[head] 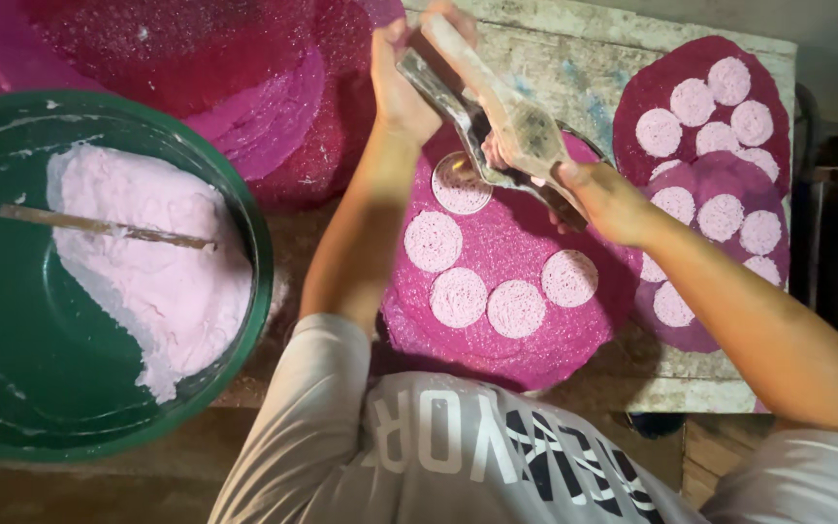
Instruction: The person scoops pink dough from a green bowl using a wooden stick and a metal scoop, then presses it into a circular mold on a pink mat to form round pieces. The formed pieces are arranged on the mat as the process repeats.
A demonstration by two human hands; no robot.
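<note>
1. The person's left hand (402,82) is closed around the far ends of a long, batter-crusted metal press tool with two hinged handles (492,121); the fingers wrap both handles near 12 o'clock of the scene.
2. The right hand (601,199) grips the tool's lower end, at about 2 o'clock from the round magenta mesh mat (511,349), fingers curled around the metal; whether they also touch the mat cannot be told.
3. The tool's round head rests on a fresh pale pink batter disc (462,184) at the mat's 11 o'clock edge.
4. The tool looks rigid and moderately heavy, and its caked handles are probably slick, so a two-handed hold well up the handles suits it.
5. Four more pale pink discs (487,286) curve from 9 to 4 o'clock on the mat; they look wet, soft and easily smeared, best moved by lifting the floppy mat at its rim.
6. At 9 o'clock sits a green plastic basin of pink batter (12,320) with a wooden stick (99,226) laid across it.
7. At 3 o'clock, filled dark magenta mats (705,68) overlap on a worn wooden board (555,49).
</note>
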